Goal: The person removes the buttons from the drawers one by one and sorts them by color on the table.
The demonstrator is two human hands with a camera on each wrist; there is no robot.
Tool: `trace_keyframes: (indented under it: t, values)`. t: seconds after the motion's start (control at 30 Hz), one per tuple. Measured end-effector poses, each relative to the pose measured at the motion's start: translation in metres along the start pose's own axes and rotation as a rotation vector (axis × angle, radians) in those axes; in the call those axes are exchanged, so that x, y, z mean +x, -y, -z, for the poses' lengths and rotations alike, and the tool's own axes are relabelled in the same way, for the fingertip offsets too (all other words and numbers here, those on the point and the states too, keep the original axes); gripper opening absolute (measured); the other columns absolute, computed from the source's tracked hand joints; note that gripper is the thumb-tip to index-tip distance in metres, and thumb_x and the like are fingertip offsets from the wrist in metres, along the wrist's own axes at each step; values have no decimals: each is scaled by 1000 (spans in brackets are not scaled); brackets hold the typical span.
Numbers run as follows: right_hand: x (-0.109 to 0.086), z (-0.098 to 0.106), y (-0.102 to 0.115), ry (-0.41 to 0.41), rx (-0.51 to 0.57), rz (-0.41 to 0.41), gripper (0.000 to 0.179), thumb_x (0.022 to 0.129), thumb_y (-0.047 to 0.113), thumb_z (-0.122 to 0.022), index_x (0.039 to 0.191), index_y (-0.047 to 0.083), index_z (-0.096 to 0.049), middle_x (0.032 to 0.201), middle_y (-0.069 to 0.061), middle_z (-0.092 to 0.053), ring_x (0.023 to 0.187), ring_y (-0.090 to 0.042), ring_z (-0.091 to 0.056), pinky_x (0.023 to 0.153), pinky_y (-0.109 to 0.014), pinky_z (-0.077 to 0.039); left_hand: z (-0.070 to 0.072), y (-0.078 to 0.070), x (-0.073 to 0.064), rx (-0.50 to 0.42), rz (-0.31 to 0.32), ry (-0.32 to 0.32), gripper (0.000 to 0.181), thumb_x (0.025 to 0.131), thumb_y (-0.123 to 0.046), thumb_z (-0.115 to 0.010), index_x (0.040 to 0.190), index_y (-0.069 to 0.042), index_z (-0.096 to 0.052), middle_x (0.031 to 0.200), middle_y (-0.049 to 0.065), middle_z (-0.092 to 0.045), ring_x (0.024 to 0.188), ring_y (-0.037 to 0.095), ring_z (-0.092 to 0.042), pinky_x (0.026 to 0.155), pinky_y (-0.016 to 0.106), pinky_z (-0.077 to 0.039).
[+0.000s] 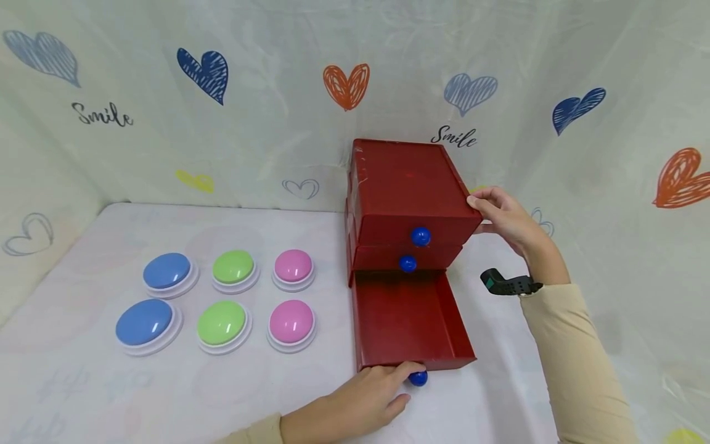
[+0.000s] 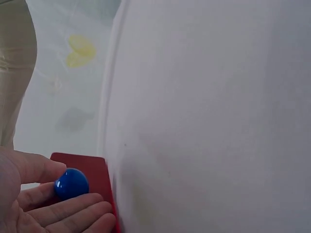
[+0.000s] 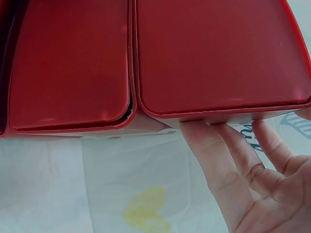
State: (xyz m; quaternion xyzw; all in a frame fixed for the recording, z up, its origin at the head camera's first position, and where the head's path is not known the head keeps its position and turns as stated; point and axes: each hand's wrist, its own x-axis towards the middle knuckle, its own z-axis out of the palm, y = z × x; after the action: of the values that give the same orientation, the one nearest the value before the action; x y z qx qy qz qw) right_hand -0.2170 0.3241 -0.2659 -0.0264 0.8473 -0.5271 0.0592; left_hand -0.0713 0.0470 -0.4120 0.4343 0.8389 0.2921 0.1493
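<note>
A red drawer unit with blue knobs stands against the back wall in the head view. Its bottom drawer is pulled out, and the bare red floor shows. My left hand is at the front of that drawer, thumb and index finger about its blue knob; the other fingers extend below the knob in the left wrist view. At the unit's upper right corner is my right hand. Its thumb lies on the top edge, while fairly straight fingers touch the side. Both upper drawers are closed.
Left of the unit, several round push buttons sit on the white table: blue, green and pink, in two rows. A heart-printed cloth hangs behind. A black strap is on the right wrist.
</note>
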Motion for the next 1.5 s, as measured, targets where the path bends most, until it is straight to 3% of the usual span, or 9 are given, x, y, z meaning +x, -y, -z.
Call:
trace_keyframes:
  t: [0.23, 0.4, 0.6, 0.83, 1.13, 1.5]
  values:
    - [-1, 0, 0, -2, 2, 1, 22, 96, 33, -47, 111, 17, -41, 101, 7, -53, 82, -6, -60, 73, -23, -54, 5, 4, 6, 27, 9, -50, 47, 88, -22, -64, 131, -21, -44, 111, -4, -66, 96, 5, -64, 83, 21, -52]
    - [-2, 0, 0, -2, -2, 5, 23, 96, 33, -48, 111, 17, -41, 101, 6, -53, 83, -6, -60, 73, -23, -54, 9, 7, 12, 0, 46, -45, 46, 88, -22, -64, 130, -21, -46, 111, -4, -66, 92, 3, -64, 83, 21, -52]
    - [-1, 0, 1, 2, 8, 15, 22, 96, 32, -47, 110, 16, -41, 101, 6, -53, 82, -6, -61, 72, -23, -54, 12, 11, 17, -19, 92, -41, 47, 88, -23, -64, 131, -22, -45, 114, -4, -65, 99, 7, -64, 84, 23, -52]
    - [-1, 0, 1, 6, 19, 17, 20, 96, 30, -47, 109, 16, -42, 100, 7, -53, 82, -5, -60, 71, -23, -55, 14, 16, 21, -35, 101, -45, 48, 89, -21, -63, 133, -19, -44, 101, -1, -67, 71, 0, -56, 81, 21, -53]
    - [-1, -2, 1, 8, 13, 17, 21, 96, 31, -47, 110, 17, -42, 101, 7, -53, 83, -5, -60, 72, -23, -54, 14, 19, 27, 6, 139, -56, 51, 88, -23, -63, 134, -18, -43, 119, 1, -63, 98, 11, -64, 85, 27, -53]
    - [-2, -1, 2, -1, 1, 6, 22, 96, 32, -48, 110, 16, -42, 102, 7, -53, 82, -4, -60, 72, -22, -54, 17, 14, 32, 52, 160, -66, 51, 89, -25, -63, 134, -17, -42, 110, 2, -66, 84, 8, -63, 81, 26, -54]
